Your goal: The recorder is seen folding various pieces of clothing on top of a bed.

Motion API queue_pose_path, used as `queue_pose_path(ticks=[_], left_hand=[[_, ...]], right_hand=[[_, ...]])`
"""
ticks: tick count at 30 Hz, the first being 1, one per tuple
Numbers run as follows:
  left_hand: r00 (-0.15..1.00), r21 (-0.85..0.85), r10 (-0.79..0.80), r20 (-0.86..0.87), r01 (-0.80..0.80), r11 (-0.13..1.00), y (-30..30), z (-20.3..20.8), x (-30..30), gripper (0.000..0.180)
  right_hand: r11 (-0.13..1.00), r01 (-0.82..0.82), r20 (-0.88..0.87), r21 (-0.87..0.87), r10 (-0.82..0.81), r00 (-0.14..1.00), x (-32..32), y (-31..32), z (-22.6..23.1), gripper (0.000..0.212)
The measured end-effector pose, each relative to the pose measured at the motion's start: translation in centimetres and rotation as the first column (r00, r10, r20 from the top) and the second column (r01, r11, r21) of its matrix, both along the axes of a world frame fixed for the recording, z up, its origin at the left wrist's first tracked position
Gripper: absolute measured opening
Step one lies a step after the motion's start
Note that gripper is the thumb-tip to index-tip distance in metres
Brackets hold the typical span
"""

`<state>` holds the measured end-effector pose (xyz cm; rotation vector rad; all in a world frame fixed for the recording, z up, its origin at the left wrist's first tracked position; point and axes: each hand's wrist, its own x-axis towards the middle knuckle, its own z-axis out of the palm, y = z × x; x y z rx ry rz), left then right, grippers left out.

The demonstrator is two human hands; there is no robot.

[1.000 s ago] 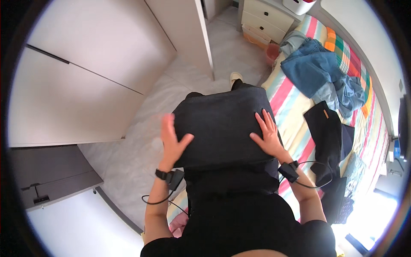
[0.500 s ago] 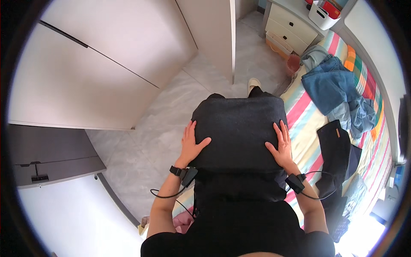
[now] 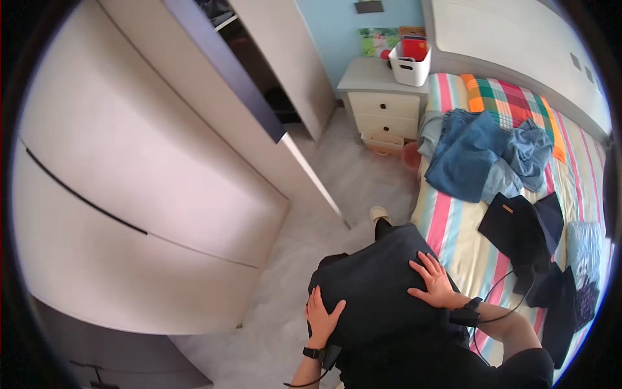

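A black piece of cloth (image 3: 369, 279), smooth and broad, lies spread across my lap; its exact kind I cannot tell. My left hand (image 3: 322, 318) rests flat on its left side, fingers stretched and thumb apart. On its right side my right hand (image 3: 433, 283) lies open, fingers spread. Neither hand grips anything. Beside me on the striped bed (image 3: 447, 223) are blue jeans (image 3: 463, 159) in a loose heap and black trousers (image 3: 523, 227) with a small tan label.
Left stands a large pale wardrobe (image 3: 136, 149), with an open compartment at its far end. A nightstand (image 3: 382, 104) holding a white basket (image 3: 411, 70) is at the back. A checked pillow (image 3: 518, 107) lies at the bed's head, and a pale blue package (image 3: 583, 249) at the far right.
My view has swung right and up, bringing the nightstand and bed more fully into sight. Both hands stay flat on the black cloth, the right one now further in over it.
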<state>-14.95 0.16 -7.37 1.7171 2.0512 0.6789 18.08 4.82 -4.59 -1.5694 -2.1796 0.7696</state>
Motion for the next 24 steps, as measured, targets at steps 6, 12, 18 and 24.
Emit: queue_pose_path(ticks=[6,12,18,24], left_hand=[[0.999,0.018,0.042,0.033,-0.043,0.999,0.7,0.6,0.2,0.079],[0.998,0.007,0.055,0.031,-0.056,0.998,1.0,0.5,0.1,0.076],[0.999,0.014,0.034,0.030,-0.034,0.999,0.9,0.9,0.6,0.075],[0.999,0.007,0.038,0.018,-0.038,0.999,0.7,0.9,0.8,0.074]], right_hand=[[1.000,0.010,0.022,-0.024,-0.009,1.000,-0.3,0.6,0.3,0.069],[1.000,-0.016,0.033,0.011,0.016,0.999,-0.5,1.0,-0.3,0.068],[1.000,-0.006,0.032,-0.001,0.006,0.999,-0.1,0.8,0.0,0.069],[1.000,0.001,0.017,0.006,-0.001,1.000,0.0,0.6,-0.3,0.069]])
